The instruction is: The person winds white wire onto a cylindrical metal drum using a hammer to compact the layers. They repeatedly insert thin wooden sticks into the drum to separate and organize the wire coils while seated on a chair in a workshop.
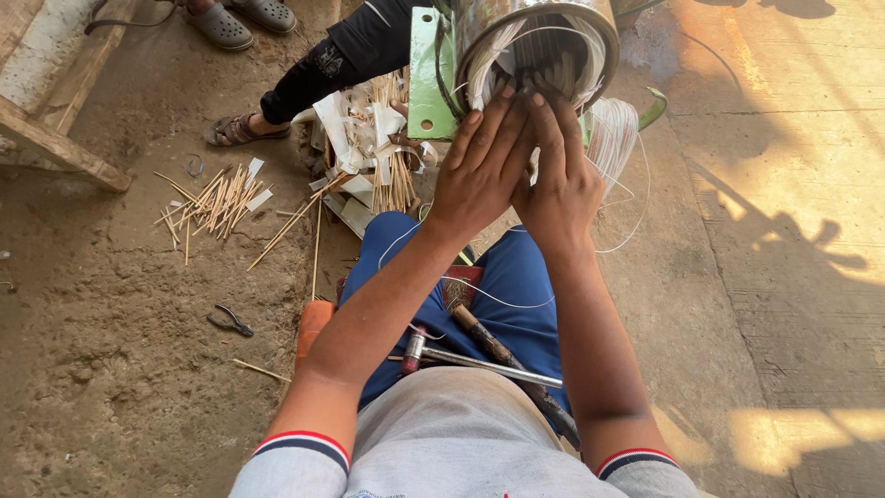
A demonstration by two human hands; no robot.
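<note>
A round metal motor stator with a green mounting foot lies on its side in front of me, its open end facing me. White insulation paper and wire windings show inside the bore. My left hand and my right hand are side by side with fingertips pressed on the lower rim of the bore, on the windings. Loose white wire hangs in loops to the right of the hands. Whether either hand grips a strand is hidden.
A hammer and a wooden-handled tool lie across my lap. Pliers rest on the dirt floor at left. Thin sticks and paper scraps are scattered near another person's sandalled foot. A wooden bench stands far left.
</note>
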